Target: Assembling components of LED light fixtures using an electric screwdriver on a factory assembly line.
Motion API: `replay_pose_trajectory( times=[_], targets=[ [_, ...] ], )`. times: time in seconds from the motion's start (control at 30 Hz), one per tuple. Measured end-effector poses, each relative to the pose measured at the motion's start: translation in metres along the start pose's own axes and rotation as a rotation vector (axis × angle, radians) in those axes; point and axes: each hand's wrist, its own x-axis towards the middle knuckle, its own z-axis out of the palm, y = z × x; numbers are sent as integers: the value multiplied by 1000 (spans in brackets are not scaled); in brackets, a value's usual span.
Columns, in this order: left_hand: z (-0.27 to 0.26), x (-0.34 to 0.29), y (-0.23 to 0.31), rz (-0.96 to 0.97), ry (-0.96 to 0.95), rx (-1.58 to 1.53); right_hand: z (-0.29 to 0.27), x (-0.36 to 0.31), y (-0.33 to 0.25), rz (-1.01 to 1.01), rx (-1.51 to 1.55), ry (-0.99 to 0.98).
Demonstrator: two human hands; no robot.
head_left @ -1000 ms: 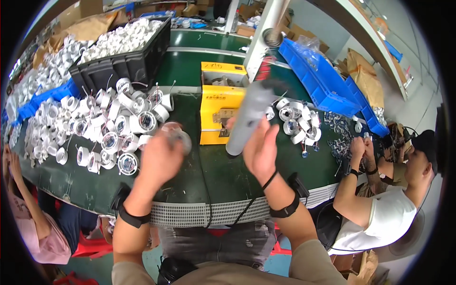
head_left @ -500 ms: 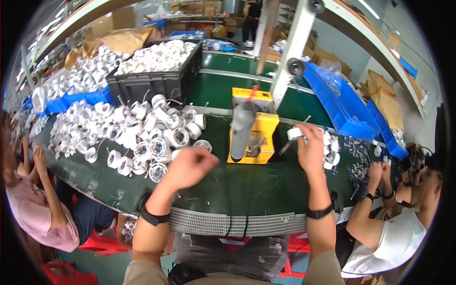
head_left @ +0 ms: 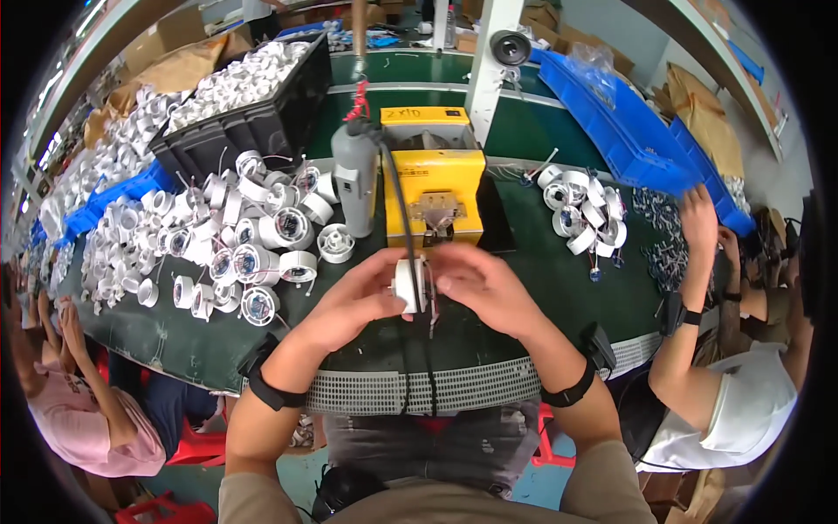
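A white round plastic housing [head_left: 408, 286] is held upright over the near part of the table, in front of the yellow box. My left hand [head_left: 356, 295] is closed on its left side, thumb toward the near edge. My right hand [head_left: 489, 288] is close by on the other side, fingers bent toward the housing and blurred, so its contact is unclear. Thin wires dangle beside the housing, and a black cable passes in front of it. A grey electric screwdriver [head_left: 354, 179] hangs left of the yellow box [head_left: 436, 188], which has a metal fixture at its front.
Many white housings [head_left: 262, 240] with circuit boards and wires are heaped on the left; a smaller cluster [head_left: 583, 210] lies on the right. A black crate [head_left: 236, 131] and blue bins [head_left: 602, 122] stand behind. Co-workers sit on both sides, one person's hand [head_left: 698, 218] near the right bins.
My right hand has come from the right cluster to the middle with a white housing. My left hand has moved right and closed on it. The view has shifted, and the screwdriver hangs farther left.
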Motion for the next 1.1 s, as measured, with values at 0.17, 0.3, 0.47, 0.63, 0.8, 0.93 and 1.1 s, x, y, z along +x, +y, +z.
replay_pose_trajectory(
  times=[0.17,0.3,0.47,0.63,0.8,0.93,1.1],
  targets=[
    [0,2,-5,1,58,0,4,-4,-3,209,103,-97],
    [-1,-1,-8,-2,102,-64,3,-6,-4,164,85,-78],
    [-1,3,-12,22,81,-103,4,-5,-9,173,97,-106],
    [1,4,-3,-117,22,-63,-1,-3,1,84,288,-138],
    [-1,3,-5,-101,49,-107,2,-3,-5,68,417,-142],
    [-1,1,-5,-82,58,-178,3,-4,-8,170,268,-149],
    [-2,4,-6,-115,120,-241,6,-5,-2,181,-25,-64]
  ],
)
